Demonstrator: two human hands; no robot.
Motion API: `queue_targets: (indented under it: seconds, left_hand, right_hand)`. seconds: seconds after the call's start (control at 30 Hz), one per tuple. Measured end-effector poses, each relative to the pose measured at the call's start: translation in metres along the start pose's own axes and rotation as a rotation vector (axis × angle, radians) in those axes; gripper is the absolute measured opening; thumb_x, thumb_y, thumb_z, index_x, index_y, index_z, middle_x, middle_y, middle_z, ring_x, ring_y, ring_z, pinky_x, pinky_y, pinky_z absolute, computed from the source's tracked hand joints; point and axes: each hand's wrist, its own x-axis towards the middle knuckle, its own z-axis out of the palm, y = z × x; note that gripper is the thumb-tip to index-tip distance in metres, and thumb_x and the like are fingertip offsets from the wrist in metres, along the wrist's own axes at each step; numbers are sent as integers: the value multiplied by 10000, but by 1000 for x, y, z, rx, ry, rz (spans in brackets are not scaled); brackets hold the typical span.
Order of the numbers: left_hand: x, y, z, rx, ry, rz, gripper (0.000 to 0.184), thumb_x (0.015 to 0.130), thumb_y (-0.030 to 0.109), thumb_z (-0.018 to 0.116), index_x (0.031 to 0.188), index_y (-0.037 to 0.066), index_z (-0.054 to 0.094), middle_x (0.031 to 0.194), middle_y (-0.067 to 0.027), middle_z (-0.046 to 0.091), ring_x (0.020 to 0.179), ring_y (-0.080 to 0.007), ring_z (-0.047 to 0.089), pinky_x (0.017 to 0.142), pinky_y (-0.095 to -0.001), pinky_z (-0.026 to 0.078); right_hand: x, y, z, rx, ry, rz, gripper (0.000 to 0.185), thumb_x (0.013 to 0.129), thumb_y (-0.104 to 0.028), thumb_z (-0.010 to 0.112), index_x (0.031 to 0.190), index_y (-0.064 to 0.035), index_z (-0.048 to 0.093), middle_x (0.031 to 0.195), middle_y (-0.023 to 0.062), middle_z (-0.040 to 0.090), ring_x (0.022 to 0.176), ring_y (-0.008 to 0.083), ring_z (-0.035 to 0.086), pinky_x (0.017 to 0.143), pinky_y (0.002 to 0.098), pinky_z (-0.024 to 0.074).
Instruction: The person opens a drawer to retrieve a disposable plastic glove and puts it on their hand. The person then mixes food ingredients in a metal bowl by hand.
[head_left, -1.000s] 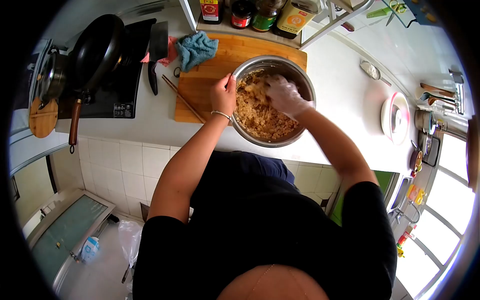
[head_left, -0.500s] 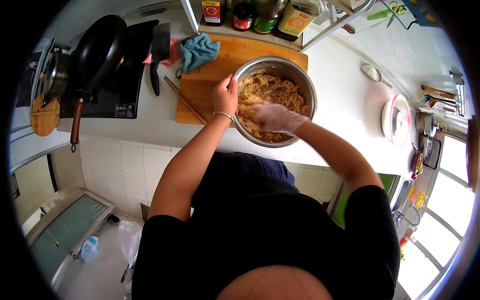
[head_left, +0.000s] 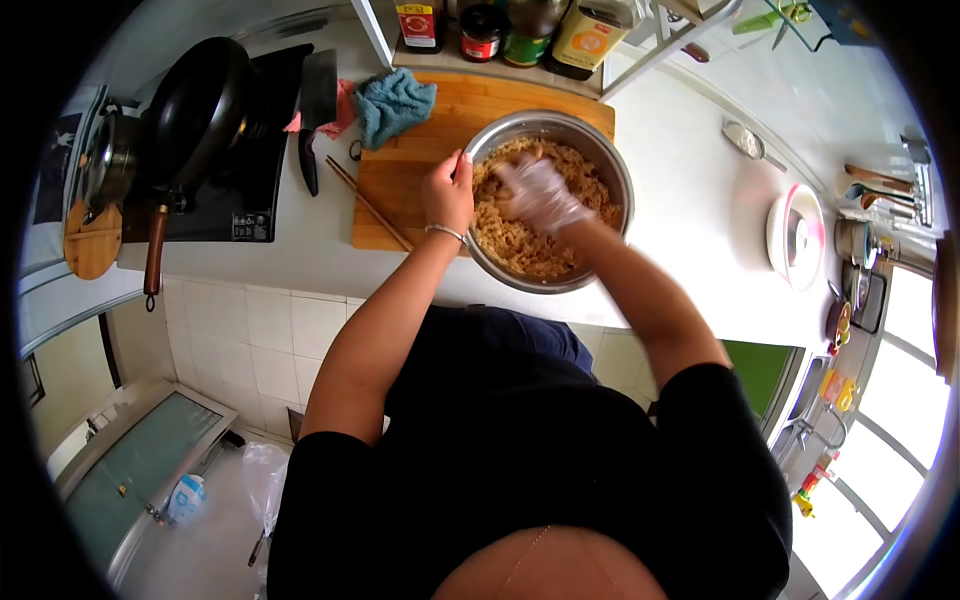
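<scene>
A steel bowl (head_left: pixel 622 185) stands partly on a wooden cutting board (head_left: pixel 385 200) and juts over its front and right edges. Inside lies a crumbly light-brown mixture (head_left: pixel 530 252). My left hand (head_left: pixel 449 192) grips the bowl's left rim, thumb on the upper edge. My right hand (head_left: pixel 543 193), in a clear plastic glove, is in the bowl at the mixture; its fingers are smeared by motion, so their pose is unclear.
Chopsticks (head_left: pixel 368 205) and a blue cloth (head_left: pixel 393 106) lie on the board's left part. Left of it are a cleaver (head_left: pixel 318 95) and a black pan (head_left: pixel 200 115) over the stove. Bottles (head_left: pixel 535 30) stand behind; a white-pink basin (head_left: pixel 797 237) is right.
My right hand has gone from the lower left of the bowl up towards its upper middle, and the mixture has shifted. My left hand stays on the rim.
</scene>
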Motion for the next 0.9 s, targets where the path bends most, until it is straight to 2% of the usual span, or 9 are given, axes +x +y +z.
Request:
queue_targets:
  seconds: [0.13, 0.23, 0.33, 0.37, 0.43, 0.57, 0.63, 0.77, 0.9]
  left_hand:
    - [-5, -3, -4, 15, 54, 37, 350, 924, 274, 574, 1038, -47, 653, 818, -188, 677, 711, -240, 651, 672, -324, 495]
    - [-3, -10, 1, 20, 46, 61, 346, 923, 271, 577, 1031, -50, 651, 804, -182, 676, 700, -219, 646, 667, -316, 494]
    - [1, -12, 8, -93, 85, 68, 341, 926, 265, 575, 1036, -50, 648, 791, -176, 675, 692, -207, 641, 663, -307, 491]
    - [0, -9, 7, -56, 82, 61, 339, 929, 261, 573, 1037, -52, 646, 790, -175, 675, 692, -205, 640, 662, -303, 490]
    - [-3, -4, 2, -18, 73, 53, 336, 932, 258, 571, 1039, -53, 644, 789, -174, 675, 693, -203, 639, 661, -300, 488]
    - [-3, -6, 2, -39, 61, 51, 342, 928, 262, 574, 1038, -54, 643, 806, -180, 677, 703, -202, 643, 665, -304, 491]
    - [0, -7, 5, -44, 77, 82, 349, 928, 268, 573, 1040, -55, 642, 808, -181, 677, 701, -203, 642, 663, -306, 491]
    - [0, -5, 2, -25, 50, 16, 367, 933, 283, 560, 1063, -50, 639, 825, -186, 678, 719, -213, 644, 676, -313, 493]
    - [0, -9, 4, -54, 72, 106, 359, 939, 276, 551, 1054, -54, 637, 811, -180, 676, 709, -205, 633, 675, -308, 485]
  right_hand:
    - [-37, 15, 12, -105, -311, -411, 98, 820, -133, 640, 917, -128, 623, 948, 77, 583, 862, 197, 605, 674, 355, 559]
    - [-14, 62, -2, -513, -232, -248, 286, 832, -88, 612, 1103, -181, 616, 1022, 88, 572, 882, 179, 590, 685, 307, 551]
    - [-5, -12, -2, 105, -67, 100, 271, 775, -86, 617, 1042, -120, 638, 1012, 106, 576, 898, 242, 580, 764, 391, 521]
    - [-13, -13, 6, 22, -36, -300, 243, 801, -59, 603, 1033, -122, 640, 982, 93, 588, 877, 229, 581, 795, 399, 528]
    - [-29, 6, 3, 81, -376, -492, 169, 826, -55, 598, 967, -118, 666, 974, 82, 601, 905, 224, 600, 826, 405, 537]
    - [-10, 27, -33, -21, -285, -23, 174, 825, -122, 636, 997, -99, 627, 981, 101, 598, 866, 249, 635, 733, 387, 571]
    - [-5, -5, -10, -238, 170, -176, 197, 792, -141, 651, 964, -51, 613, 968, 147, 590, 823, 286, 640, 679, 383, 567]
    - [-21, -3, 4, -130, -467, -534, 55, 775, -101, 616, 805, -58, 634, 813, 101, 607, 792, 257, 610, 718, 377, 524]
    - [21, -16, -53, -668, -188, -916, 102, 837, -107, 581, 809, -123, 678, 870, 36, 670, 906, 189, 643, 836, 323, 513]
